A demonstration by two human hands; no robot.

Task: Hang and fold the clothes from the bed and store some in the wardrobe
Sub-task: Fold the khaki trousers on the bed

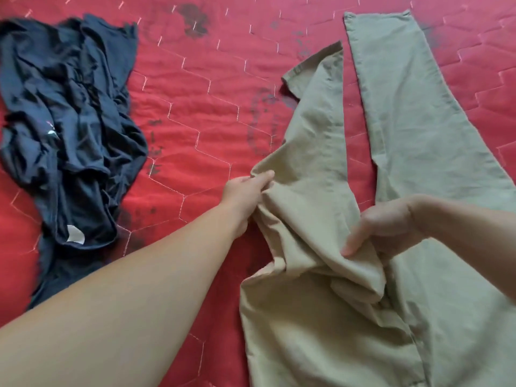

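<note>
Khaki trousers [321,169] lie spread on the red quilted bed [195,107], legs pointing away from me. The right leg lies flat and straight; the left leg is creased and bunched near the crotch. My left hand [247,188] pinches the outer edge of the left leg. My right hand [382,227] grips a fold of bunched fabric at the inner seam, lifted a little off the bed. A crumpled navy garment [69,121] with a white label lies at the left, apart from both hands.
The red quilt has hexagonal stitching and several dark printed marks. Bare quilt shows between the navy garment and the trousers. No wardrobe or hanger is in view.
</note>
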